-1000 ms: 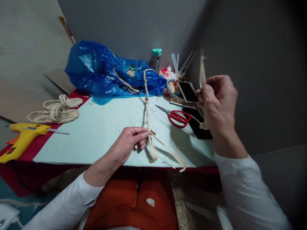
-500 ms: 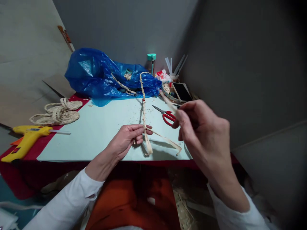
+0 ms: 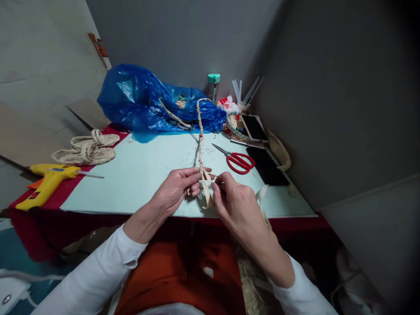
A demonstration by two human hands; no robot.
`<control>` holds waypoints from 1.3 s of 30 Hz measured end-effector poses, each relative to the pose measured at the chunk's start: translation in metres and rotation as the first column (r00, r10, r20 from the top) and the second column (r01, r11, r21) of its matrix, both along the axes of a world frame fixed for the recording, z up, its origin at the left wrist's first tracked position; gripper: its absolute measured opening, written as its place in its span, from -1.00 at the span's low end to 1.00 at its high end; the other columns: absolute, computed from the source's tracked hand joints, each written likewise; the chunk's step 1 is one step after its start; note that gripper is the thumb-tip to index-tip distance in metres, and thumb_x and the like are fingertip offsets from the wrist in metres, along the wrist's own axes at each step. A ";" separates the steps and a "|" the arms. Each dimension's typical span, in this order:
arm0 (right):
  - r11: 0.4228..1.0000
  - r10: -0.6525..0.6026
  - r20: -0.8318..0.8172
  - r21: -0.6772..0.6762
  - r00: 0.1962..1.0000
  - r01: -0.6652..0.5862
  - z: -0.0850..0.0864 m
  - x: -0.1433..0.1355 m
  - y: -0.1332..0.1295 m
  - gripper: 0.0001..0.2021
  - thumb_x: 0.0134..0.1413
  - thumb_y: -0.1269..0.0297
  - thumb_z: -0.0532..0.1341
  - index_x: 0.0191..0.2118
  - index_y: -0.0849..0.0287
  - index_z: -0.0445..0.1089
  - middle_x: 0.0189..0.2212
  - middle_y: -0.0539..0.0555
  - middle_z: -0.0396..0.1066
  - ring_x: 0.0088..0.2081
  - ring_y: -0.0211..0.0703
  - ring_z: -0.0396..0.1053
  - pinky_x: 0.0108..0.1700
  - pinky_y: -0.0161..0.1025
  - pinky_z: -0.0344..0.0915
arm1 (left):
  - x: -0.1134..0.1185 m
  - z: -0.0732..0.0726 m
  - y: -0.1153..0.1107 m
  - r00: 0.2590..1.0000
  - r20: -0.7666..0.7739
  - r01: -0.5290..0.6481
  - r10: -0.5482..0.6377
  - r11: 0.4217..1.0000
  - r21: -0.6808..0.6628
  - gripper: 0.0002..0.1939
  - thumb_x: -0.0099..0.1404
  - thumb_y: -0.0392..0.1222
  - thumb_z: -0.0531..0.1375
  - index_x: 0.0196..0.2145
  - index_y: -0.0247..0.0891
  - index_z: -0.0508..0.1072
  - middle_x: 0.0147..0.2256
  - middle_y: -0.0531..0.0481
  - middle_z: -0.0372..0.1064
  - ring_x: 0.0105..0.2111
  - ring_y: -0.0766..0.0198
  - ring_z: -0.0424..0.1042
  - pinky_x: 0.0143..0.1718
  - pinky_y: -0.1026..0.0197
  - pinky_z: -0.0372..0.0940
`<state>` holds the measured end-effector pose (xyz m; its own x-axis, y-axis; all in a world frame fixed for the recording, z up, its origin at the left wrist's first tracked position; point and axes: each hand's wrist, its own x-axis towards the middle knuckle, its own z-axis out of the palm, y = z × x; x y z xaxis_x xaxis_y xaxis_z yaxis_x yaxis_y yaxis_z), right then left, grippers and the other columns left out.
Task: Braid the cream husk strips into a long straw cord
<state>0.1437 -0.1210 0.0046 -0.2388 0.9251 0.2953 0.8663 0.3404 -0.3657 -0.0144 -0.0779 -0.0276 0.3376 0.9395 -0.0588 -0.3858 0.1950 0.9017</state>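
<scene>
A pale braided straw cord point(image 3: 201, 151) runs from the blue bag down toward me, with a small red spot partway along it. My left hand point(image 3: 179, 186) pinches its lower end between thumb and fingers. Below that pinch, loose flat straw strands point(image 3: 207, 199) hang over the table. Close by on the right, my right hand point(image 3: 234, 201) is closed, thumb against fingers, on a strand that leads from the braid. Part of that strand is hidden by the fingers, and a pale strip point(image 3: 262, 192) shows behind the hand.
Red-handled scissors point(image 3: 240, 162) and a dark flat tablet-like object point(image 3: 267, 165) lie to the right. A blue plastic bag point(image 3: 131, 103) fills the back. At left are woven straw slippers point(image 3: 88, 151) and a yellow glue gun point(image 3: 49, 181). A phone point(image 3: 254, 127) leans at the back right.
My right hand has come down and left from the raised position, now beside the left hand at the braid's end. The left hand keeps its pinch. The whole view has shifted slightly.
</scene>
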 end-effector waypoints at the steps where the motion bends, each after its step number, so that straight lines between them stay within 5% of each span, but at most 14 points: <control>1: 1.000 0.002 0.011 -0.001 1.000 -0.002 -0.002 -0.001 0.001 -0.87 0.21 0.33 0.00 -0.22 0.21 0.26 -0.60 0.02 0.35 -0.60 -0.20 0.27 -0.50 -0.30 -0.02 | 0.000 0.000 0.000 1.000 -0.001 -0.001 0.001 1.000 0.005 -0.71 0.19 -0.20 0.26 -0.15 -0.39 0.54 -0.27 -0.17 0.45 -0.60 0.55 0.08 -0.60 0.40 0.04; 14: 0.994 0.063 0.088 0.083 0.994 -0.071 -0.011 -0.008 0.001 -0.75 0.22 0.35 0.01 -0.05 0.16 0.32 -0.56 0.02 0.43 -0.60 -0.19 0.32 -0.49 -0.28 -0.07 | 0.001 0.003 -0.004 0.999 -0.044 -0.033 0.031 0.999 -0.042 -0.70 0.16 -0.20 0.28 -0.16 -0.42 0.54 -0.64 0.13 0.15 -0.64 0.52 0.09 -0.60 0.40 0.03; 22: 0.990 0.132 0.132 -0.058 0.982 -0.125 0.002 0.002 0.005 -0.70 0.18 0.35 0.04 0.01 0.08 0.31 -0.57 -0.01 0.42 -0.59 -0.21 0.30 -0.46 -0.30 -0.03 | 0.002 0.005 -0.003 0.998 -0.054 -0.044 0.040 0.997 -0.065 -0.66 0.15 -0.24 0.28 -0.12 -0.46 0.51 -0.63 0.13 0.16 -0.65 0.54 0.08 -0.61 0.41 0.03; 29: 0.976 0.199 0.146 -0.114 0.969 -0.183 0.011 0.002 0.006 -0.78 0.25 0.32 0.00 -0.08 0.10 0.33 -0.49 0.04 0.47 -0.51 -0.19 0.37 -0.42 -0.31 0.01 | 0.004 0.005 -0.004 0.996 -0.052 -0.071 0.069 0.997 -0.038 -0.79 0.10 -0.28 0.29 -0.27 -0.42 0.52 -0.66 0.15 0.16 -0.68 0.55 0.09 -0.63 0.42 0.03; 34: 0.988 0.144 0.171 -0.080 0.975 -0.132 0.005 0.007 -0.002 -0.79 0.28 0.26 -0.02 -0.20 0.19 0.31 -0.49 0.07 0.44 -0.53 -0.18 0.34 -0.46 -0.27 -0.04 | 0.002 0.007 -0.003 0.992 -0.032 -0.124 0.122 0.990 -0.062 -0.81 0.06 -0.30 0.31 -0.33 -0.43 0.50 -0.51 -0.03 0.38 -0.68 0.58 0.10 -0.65 0.43 -0.03; 39: 0.962 0.171 -0.004 -0.216 0.985 -0.167 0.007 0.032 -0.026 -0.78 0.30 0.27 -0.04 -0.32 0.15 0.27 -0.51 0.02 0.37 -0.53 -0.23 0.27 -0.42 -0.30 0.07 | -0.003 0.009 -0.004 0.992 -0.018 -0.128 0.127 0.983 -0.130 -0.84 0.02 -0.35 0.32 -0.38 -0.46 0.51 -0.52 -0.09 0.40 -0.69 0.61 0.02 -0.68 0.44 -0.12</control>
<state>0.1758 -0.1474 0.0117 -0.3999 0.9122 0.0892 0.8088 0.3970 -0.4340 -0.0174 -0.0815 -0.0183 0.2144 0.9588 -0.1866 -0.4063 0.2613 0.8756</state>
